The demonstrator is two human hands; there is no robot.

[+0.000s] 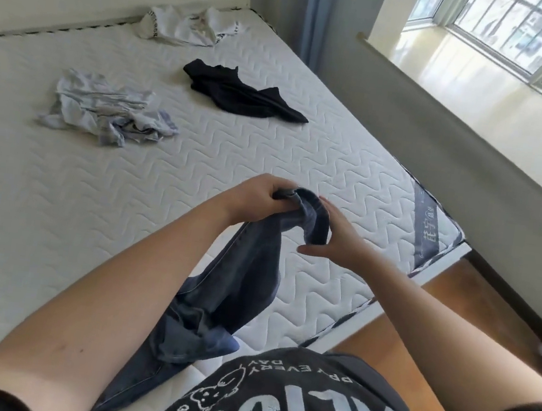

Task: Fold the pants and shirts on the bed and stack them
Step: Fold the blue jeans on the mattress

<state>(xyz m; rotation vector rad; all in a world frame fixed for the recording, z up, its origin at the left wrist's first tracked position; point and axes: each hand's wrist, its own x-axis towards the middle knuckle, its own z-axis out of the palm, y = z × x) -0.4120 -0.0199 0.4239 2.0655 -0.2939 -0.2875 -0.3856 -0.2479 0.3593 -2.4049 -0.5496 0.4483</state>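
Hands, left (256, 200) and right (329, 237), grip dark jeans (237, 290); wearer's black shirt (304, 410) reads "EVERY DAY".

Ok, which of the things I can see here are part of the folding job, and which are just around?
Part of the job:
dark blue denim pants, gripped by left hand and right hand
crumpled black garment
crumpled pale blue-white garment
crumpled white printed garment
white quilted mattress

Just around:
blue curtain
barred window
wooden floor
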